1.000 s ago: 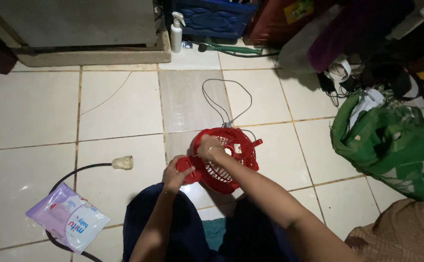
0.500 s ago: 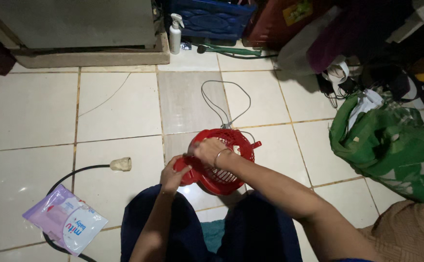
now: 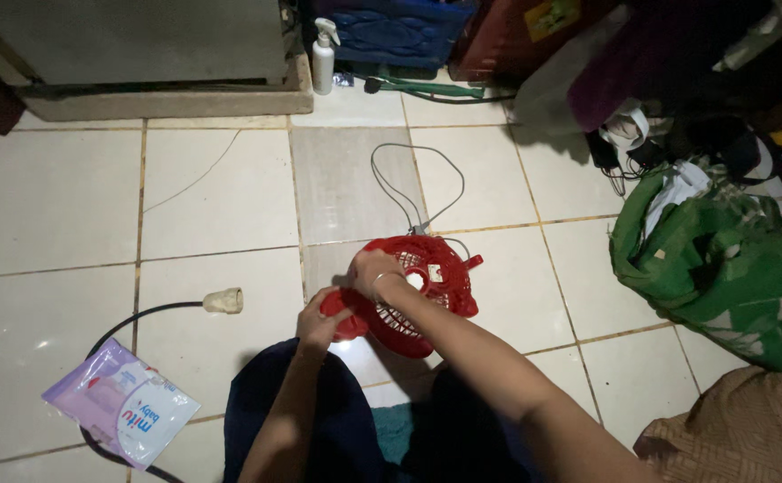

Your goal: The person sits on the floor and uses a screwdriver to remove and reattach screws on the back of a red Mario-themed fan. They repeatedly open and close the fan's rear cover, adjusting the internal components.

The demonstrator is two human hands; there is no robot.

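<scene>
A small red fan (image 3: 418,291) lies flat on the white tile floor (image 3: 60,206), right in front of the person's knees. The left hand (image 3: 319,324) pinches the fan's near left edge. The right hand (image 3: 375,268) rests curled on top of its grille. A thin grey cord (image 3: 413,183) loops away from the fan. A purple wipes pack (image 3: 122,402) lies well apart, beside a black hose (image 3: 136,317).

Glossy red plastic fan grille (image 3: 413,295) on smooth, shiny floor tiles (image 3: 51,206).
</scene>
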